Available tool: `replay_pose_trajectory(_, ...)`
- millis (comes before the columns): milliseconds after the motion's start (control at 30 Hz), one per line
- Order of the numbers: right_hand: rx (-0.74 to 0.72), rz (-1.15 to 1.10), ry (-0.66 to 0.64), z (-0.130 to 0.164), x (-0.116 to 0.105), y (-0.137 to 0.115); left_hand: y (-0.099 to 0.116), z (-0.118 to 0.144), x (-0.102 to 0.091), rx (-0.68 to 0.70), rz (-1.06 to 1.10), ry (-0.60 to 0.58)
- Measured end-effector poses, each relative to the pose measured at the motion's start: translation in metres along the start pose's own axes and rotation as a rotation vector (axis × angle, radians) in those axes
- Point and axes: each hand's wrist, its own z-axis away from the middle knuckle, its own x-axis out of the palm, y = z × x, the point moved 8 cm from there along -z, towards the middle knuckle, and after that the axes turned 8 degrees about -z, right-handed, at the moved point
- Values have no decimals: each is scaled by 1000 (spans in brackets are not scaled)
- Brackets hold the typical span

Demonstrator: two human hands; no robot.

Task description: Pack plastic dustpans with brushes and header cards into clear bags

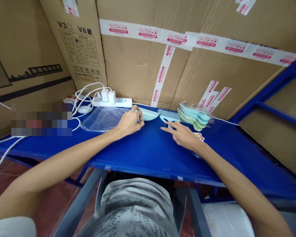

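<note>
**Small parts crowded at the back edge: watch the stack and the cables**

Your left hand [129, 122] is curled loosely around the near rim of the pale blue dustpan [148, 114], fingers bent over it, so the grip looks light rather than firm. Your right hand [184, 135] lies almost flat and spread on the blue table [150, 151], holding nothing, its index fingertip just short of the small brush [169, 116], which sits at 12 o'clock from that hand and touches the dustpan's right side.

The risks, as I judge them:

- The stack of pastel dustpans [193, 117] in its clear wrap stands at 1 o'clock from your right hand, near the brush. A sideways sweep could tip it against the cardboard boxes [143, 62].
- At 10 o'clock from your left hand lies a clear plastic bag [102, 118]; it is slick and could slide under your wrist.
- Beyond it, the power strip [113, 102] and its white cables [85, 95] lie loose; a snagged cable would drag the strip.
- A sticker [199, 136] is partly hidden under your right wrist and could lift off with it.
</note>
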Motion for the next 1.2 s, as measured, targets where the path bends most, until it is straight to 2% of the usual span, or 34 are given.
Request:
replay_pose_trajectory(133, -7, 38, -102, 0, 12, 2, -17, -8, -40, -37, 59, 322)
replay_pose_trajectory(233, -6, 10, -43, -2, 10, 2, -33, -8, -74, -64, 115, 576)
replay_pose_trajectory(300, 22, 43, 5, -3, 8, 6, -42, -7, -88, -93, 146, 653)
replay_pose_trajectory(367, 24, 101, -19, -3, 11, 9, -51, -7, -94, -149, 180, 645)
replay_pose_trajectory(500, -25, 167, -93, -4, 14, 7, -65, -6, -95, -255, 238, 598)
replay_pose_trajectory(667, -115, 241, -111, -6, 5, -12, -74, -13, -91, -241, 214, 603)
replay_pose_trajectory(767, -124, 118, -80, -2, -5, -14, -78, -18, -85, -221, 211, 573)
replay_pose_trajectory(833, -108, -48, 45, 4, -24, -12, -81, -20, -80, -224, 232, 534)
replay_pose_trajectory(967, 102, -453, 590, 21, -95, 6, -79, -22, -75, -205, 206, 499)
replay_pose_trajectory(1000, 159, -572, 689, 22, -108, 9, -78, -22, -75, -198, 187, 487)
replay_pose_trajectory(1033, 188, -704, 734, 17, -116, 8, -78, -22, -74, -191, 170, 477)
replay_pose_trajectory(1067, 187, -838, 699, 5, -118, 3, -77, -23, -74, -184, 157, 468)
replay_pose_trajectory(1133, 109, -1054, 476, -35, -112, -22, -77, -22, -75, -169, 154, 466)
replay_pose_trajectory(1200, 6, -1099, 255, -76, -98, -52, -76, -22, -77, -157, 184, 465)
